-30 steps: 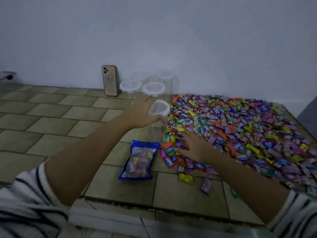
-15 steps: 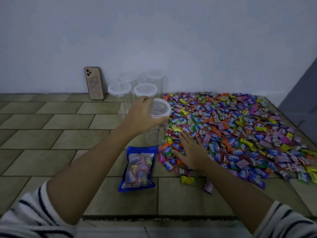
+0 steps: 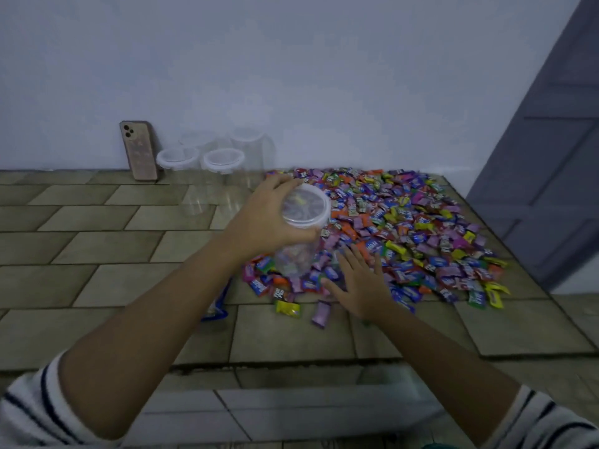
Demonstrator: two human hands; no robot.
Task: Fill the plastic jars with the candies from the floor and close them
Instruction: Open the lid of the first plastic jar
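Left hand (image 3: 262, 218): fingers curled round white-rimmed plastic jar (image 3: 295, 260), near-left edge of candies (image 3: 421, 222). Right hand (image 3: 359, 286): flat on candies (fingers spread, holding nothing).

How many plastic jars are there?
5: one jar in the left hand by the candies; four jars by the wall right of the phone, two in front, two behind; more could be hidden.

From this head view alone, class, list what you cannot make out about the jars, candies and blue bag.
Head view:
- blue bag: mostly hidden behind the left forearm.
- held jar, gripped by the left hand: blurred; contents and lid unclear.
- rear jars: faint against the wall; count unsure.
- candies: wrapper print too small; those under the flat right hand hidden.
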